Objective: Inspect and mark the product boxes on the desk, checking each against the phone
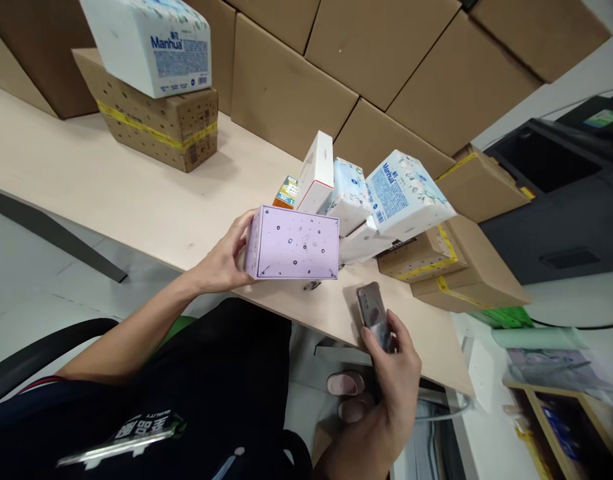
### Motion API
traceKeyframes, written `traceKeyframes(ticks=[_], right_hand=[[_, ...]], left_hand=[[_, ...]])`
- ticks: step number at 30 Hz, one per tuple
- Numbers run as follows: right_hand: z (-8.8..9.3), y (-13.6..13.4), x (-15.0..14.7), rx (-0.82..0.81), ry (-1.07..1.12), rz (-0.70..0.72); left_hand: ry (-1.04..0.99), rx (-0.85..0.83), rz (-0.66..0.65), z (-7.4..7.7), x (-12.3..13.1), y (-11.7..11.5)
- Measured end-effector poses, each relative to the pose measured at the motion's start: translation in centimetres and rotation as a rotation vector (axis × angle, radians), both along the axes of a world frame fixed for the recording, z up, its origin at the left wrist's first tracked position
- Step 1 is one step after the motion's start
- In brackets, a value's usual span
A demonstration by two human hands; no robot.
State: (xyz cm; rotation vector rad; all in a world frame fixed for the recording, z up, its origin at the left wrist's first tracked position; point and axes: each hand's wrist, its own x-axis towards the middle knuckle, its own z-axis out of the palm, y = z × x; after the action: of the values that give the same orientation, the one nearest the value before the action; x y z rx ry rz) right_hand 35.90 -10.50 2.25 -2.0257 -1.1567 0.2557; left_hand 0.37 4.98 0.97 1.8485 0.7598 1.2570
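My left hand is wrapped round the left end of a small lilac box patterned with dark little rings. It is held above the front part of the table, one broad face toward me. In my right hand, between thumb and fingers, is a smartphone in a clear case, tilted over the table's front edge. Just behind the lilac box stand a white box with a red edge and a small orange and teal box. The lilac box hides part of them.
Packs of Manhua tissues rest at the right on taped cartons. Another tissue pack sits on a brown carton at the left. Stacked cardboard boxes wall the back of the table. A dark machine stands right.
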Motion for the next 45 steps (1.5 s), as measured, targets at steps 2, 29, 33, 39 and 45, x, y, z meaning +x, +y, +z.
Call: traceKeyframes(ticks=[2,29,33,39,45], right_hand=[[0.7,-0.9,-0.9,0.150,0.249,-0.025],[3.8,0.4,-17.7,-0.185,2.012,0.984],[4.6,1.0,-17.9,-0.125,2.000,0.992],[5.9,0.9,-18.0,-0.007,1.907,0.886],[5.8,1.1,-18.3,-0.014,1.916,0.816]], left_hand=[[0.008,0.001,0.014,-0.1,0.1,0.1],[0.100,0.252,-0.043,-0.1,0.0,-0.1],[0.120,0.264,-0.022,-0.2,0.1,-0.1],[0.106,0.279,-0.040,-0.5,0.1,0.1],[0.113,0.323,-0.039,-0.5,0.0,0.2]])
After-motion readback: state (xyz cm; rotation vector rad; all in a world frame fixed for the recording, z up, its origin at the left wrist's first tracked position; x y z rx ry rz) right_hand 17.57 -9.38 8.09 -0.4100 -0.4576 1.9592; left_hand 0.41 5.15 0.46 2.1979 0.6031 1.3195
